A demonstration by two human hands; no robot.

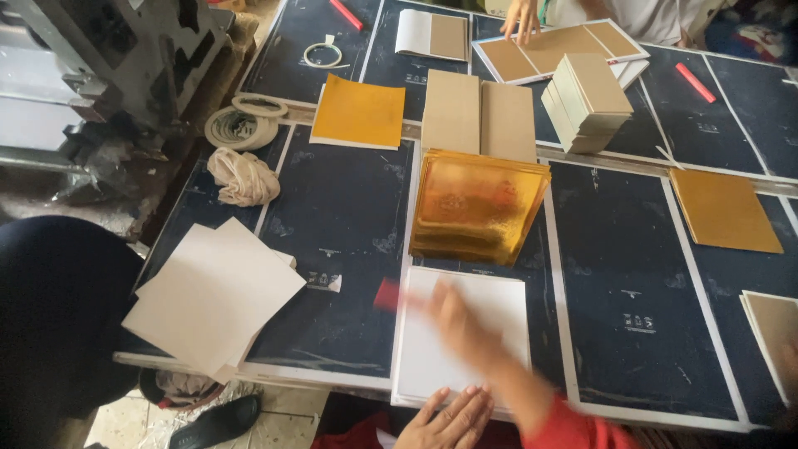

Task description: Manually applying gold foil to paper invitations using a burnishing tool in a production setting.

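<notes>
A white square sheet lies on the dark table at the near edge. My left hand rests flat on the sheet's near edge, fingers spread, holding nothing. My right hand, in a red sleeve, is motion-blurred over the middle of the sheet. A small red tool shows at its fingertips, by the sheet's left corner. Just beyond the sheet sits a stack of shiny gold foil sheets.
Loose white sheets overhang the left edge, with a crumpled cloth and tape rolls behind. Brown boards, a board stack and yellow sheets lie farther back. Another person's hand presses a board at the far side.
</notes>
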